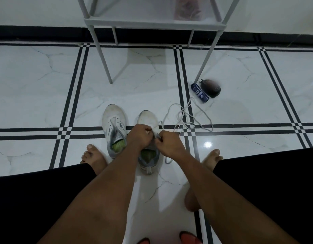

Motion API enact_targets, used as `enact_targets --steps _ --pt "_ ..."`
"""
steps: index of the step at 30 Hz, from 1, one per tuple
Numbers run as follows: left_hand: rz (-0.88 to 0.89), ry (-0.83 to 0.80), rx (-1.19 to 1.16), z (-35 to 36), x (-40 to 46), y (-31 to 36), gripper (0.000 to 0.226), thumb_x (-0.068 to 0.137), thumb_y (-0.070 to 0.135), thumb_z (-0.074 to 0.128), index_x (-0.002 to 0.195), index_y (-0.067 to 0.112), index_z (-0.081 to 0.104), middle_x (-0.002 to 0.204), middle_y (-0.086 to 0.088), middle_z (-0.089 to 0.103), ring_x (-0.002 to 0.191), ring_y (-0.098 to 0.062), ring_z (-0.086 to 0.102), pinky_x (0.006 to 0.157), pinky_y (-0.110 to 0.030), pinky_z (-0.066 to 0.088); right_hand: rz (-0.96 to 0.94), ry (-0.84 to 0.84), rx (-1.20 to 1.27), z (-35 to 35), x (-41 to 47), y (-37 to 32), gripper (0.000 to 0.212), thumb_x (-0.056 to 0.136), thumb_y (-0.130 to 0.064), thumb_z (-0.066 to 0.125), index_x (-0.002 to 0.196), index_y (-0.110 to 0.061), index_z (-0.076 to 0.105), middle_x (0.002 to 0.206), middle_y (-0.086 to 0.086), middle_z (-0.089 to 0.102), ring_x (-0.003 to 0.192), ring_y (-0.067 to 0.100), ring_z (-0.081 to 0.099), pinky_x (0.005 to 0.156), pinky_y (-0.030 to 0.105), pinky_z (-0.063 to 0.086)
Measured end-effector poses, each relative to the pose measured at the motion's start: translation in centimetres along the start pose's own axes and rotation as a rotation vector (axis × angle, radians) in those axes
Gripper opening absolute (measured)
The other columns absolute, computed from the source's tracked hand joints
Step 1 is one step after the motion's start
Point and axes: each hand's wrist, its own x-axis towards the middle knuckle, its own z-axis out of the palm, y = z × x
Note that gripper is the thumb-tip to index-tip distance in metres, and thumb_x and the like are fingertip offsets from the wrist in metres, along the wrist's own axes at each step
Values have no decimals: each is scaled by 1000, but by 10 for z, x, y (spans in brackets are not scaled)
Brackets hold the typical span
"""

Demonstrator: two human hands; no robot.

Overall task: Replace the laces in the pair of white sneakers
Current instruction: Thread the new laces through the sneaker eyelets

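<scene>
In the head view, the lace (185, 118) looks soft, light and limp, so I judge it is best pinched close to its tip or just beside an eyelet. It is white and lies in loose loops on the floor (46, 85), right of the right sneaker (147, 120). The left hand (139, 136) and right hand (167, 143) both pinch it over the tongue. The left sneaker (114, 124) stands beside, laceless.

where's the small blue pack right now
In the head view, the small blue pack lies on the white tiled floor, right of the sneakers, beside a dark rounded object near the white rack's leg.
</scene>
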Motion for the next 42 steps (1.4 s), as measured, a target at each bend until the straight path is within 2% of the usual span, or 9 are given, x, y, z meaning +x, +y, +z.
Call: enact_targets --steps 3,9,14,19,27,31,34,39,42 --pt "28 40 90 3 3 8 23 93 33 61 107 30 79 122 -2 72 106 -26 68 87 -38 57 31 -27 91 -2 3 5 30 102 -34 54 89 -9 65 87 12 72 86 32 67 77 43 54" --pt "-8 97 117 11 6 16 24 98 26 61 116 25 77 132 -6 63 115 -30 64 92 -39 54 57 -48 171 -6 2 12 19 101 -24 56 91 -10 66 90 12 72 89 31 67 80 43 54" --pt "-15 132 129 15 7 18 24 102 31 53 103 21 74 118 -7 61 103 -30 65 80 -41 56 52 -10 190 -6 2 13 26 102 -30 58 89 -9 64 84 10 70 82 29 66 74 43 54" --pt "2 125 86 13 10 18 22 101 34 54 98 17 67 111 -7 61 97 -28 63 83 -42 55 82 9 235 -9 -1 11 33 102 -36 57 80 -12 61 73 5 68 73 24 67 70 42 56" --pt "-66 238 -35 6 5 25 22 98 32 56 93 11 60 104 -7 55 84 -25 54 75 -35 42 216 84 182 -20 0 8 41 96 -30 61 63 -15 42 62 3 48 61 19 48 52 30 28" --pt "-180 347 -224 -4 7 19 26 96 33 57 89 8 62 100 -10 63 83 -26 58 72 -32 38 251 72 134 -25 0 5 44 95 -29 61 60 -13 41 58 2 46 55 16 46 47 27 25" --pt "-309 481 -391 -18 6 25 26 97 31 57 86 8 60 94 -11 67 80 -26 58 69 -31 38 298 45 114 -24 1 6 40 94 -32 61 62 -12 45 61 3 52 62 20 55 50 26 30" --pt "-331 645 -543 -46 18 41 31 94 30 51 88 3 63 100 -13 67 83 -31 59 71 -38 46 365 -23 128 -29 2 -1 33 86 -39 61 71 -9 59 69 8 67 74 30 72 68 32 57" --pt "-275 555 -587 -53 21 51 31 94 32 50 74 10 58 76 0 63 70 -25 56 58 -31 36 351 -64 44 -38 3 -11 32 83 -42 64 80 -10 63 79 5 70 82 27 72 75 33 60"
